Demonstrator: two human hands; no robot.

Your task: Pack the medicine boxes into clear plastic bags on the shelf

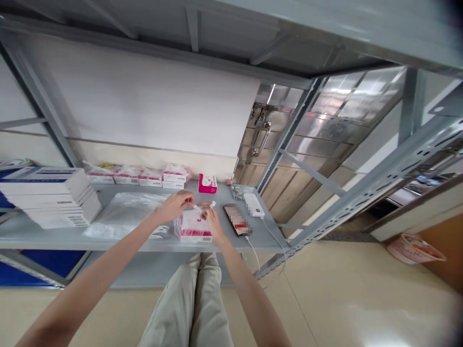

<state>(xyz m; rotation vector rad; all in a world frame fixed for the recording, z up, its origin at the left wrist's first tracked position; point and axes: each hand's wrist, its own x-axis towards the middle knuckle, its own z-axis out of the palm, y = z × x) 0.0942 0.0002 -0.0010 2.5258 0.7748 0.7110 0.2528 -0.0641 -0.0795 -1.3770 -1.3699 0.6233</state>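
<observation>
Both hands are over a white and pink box (195, 232) in clear plastic near the shelf's front edge. My left hand (178, 202) is closed, its fingertips pinching one end of a thin white strip (197, 207). Close by on its right, my right hand (211, 218) has its fingers bent around the other end, and a white tip shows above its fingers. What exactly the white piece is stays too small to make out. Left of the box lies a pile of clear plastic bags (126, 212). To its right rests a phone (236, 219) with a cable.
White and blue boxes (54, 193) are stacked at the left of the grey shelf (159, 246). Several pink and white boxes (150, 177) line the back, with a bright pink box (207, 183) beside them. A white power bank (253, 205) sits near the right post (285, 140).
</observation>
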